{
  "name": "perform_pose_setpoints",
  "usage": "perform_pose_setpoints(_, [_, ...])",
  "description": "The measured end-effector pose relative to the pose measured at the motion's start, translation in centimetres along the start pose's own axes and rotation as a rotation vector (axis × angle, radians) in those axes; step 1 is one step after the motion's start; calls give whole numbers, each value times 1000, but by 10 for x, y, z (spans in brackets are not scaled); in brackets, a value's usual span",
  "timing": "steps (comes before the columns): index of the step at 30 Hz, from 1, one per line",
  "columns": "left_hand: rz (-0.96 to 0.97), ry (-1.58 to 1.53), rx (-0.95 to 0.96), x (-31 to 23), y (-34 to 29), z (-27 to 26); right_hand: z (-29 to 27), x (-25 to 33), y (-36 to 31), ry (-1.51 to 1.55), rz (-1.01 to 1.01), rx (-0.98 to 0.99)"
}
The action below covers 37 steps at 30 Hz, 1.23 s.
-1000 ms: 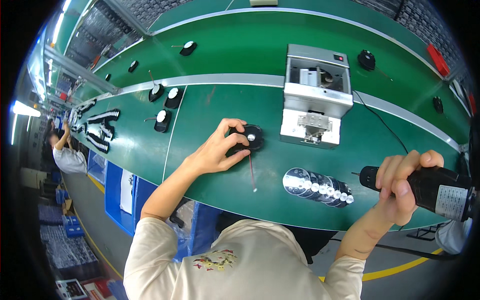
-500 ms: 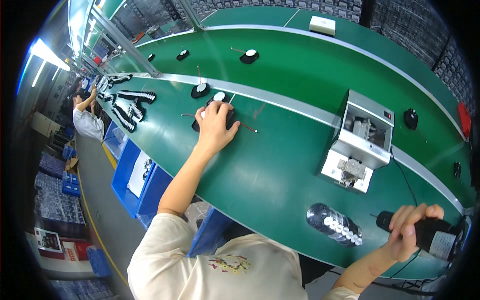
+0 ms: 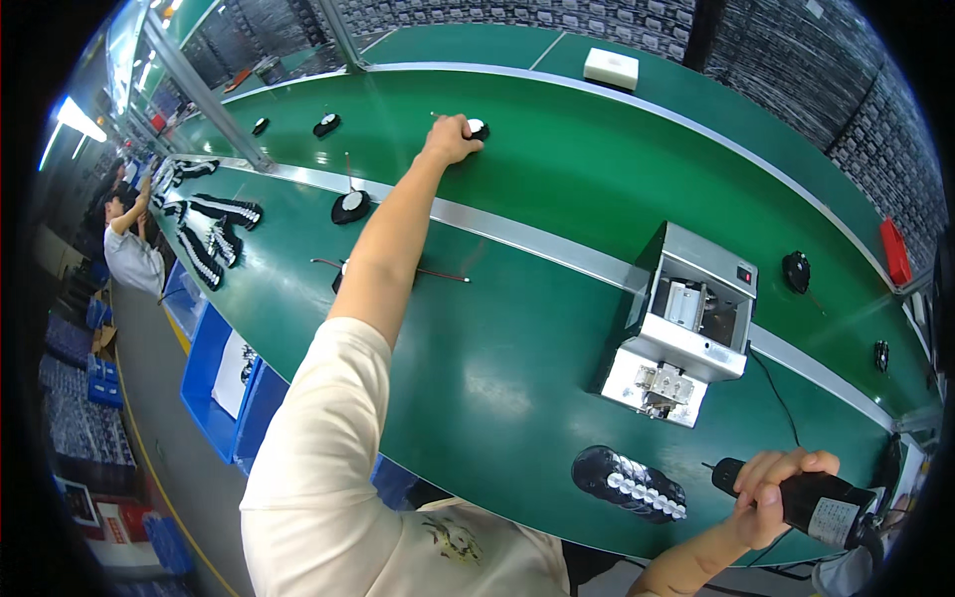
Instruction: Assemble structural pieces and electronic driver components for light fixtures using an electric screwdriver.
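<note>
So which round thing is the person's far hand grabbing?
Look at the long green belt, on its far lane past the silver strip. The left hand rests on a small black disc with a white middle; the other discs lie untouched.

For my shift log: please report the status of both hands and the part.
Left hand stretched out, gripping round black part on far belt. Right hand holds electric screwdriver. Nothing blocking.

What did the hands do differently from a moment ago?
The left hand left the black disc near the front and stretched far across the green belt onto a black-and-white disc. The right hand went on holding the black power screwdriver.
</note>
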<state>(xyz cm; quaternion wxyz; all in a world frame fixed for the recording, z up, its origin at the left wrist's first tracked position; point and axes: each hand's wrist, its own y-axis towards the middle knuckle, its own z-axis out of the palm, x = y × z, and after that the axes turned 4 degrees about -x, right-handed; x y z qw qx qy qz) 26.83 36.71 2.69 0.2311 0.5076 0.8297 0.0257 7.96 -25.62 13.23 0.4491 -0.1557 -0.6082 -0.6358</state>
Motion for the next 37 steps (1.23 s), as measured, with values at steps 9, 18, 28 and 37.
perform_pose_setpoints(9, [288, -458, 170, -133, -188, -152, -6, 8, -4, 30, -3, 76])
perform_pose_setpoints(18, [824, -380, 348, -151, -378, -71, 3, -2, -1, 19, 19, 51])
perform_pose_setpoints(28, [875, -601, 575, -158, -389, -76, -11, -4, 5, -57, -36, 323])
perform_pose_setpoints(37, [989, -876, 546, -202, -400, -53, -15, -2, 8, -31, -32, 407])
